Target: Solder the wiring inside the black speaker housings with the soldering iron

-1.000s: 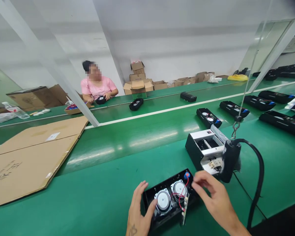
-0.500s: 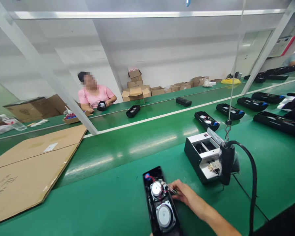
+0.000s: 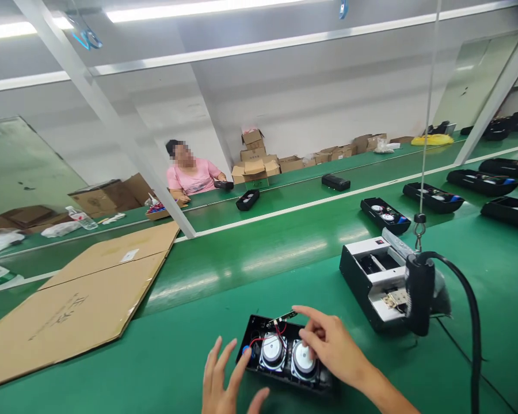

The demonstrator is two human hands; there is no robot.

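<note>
Plastic casing [image 3: 254, 328], smooth metal speakers [image 3: 272, 348].

Bright overhead tube light [image 3: 190, 10], streaky glare on green belt [image 3: 259, 244]

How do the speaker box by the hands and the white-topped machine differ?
The speaker box is cased in black; the machine is partly white. The speaker box shows two speakers; the machine shows none. The right hand is over the speaker box, not the machine. Both have black sides.
</note>
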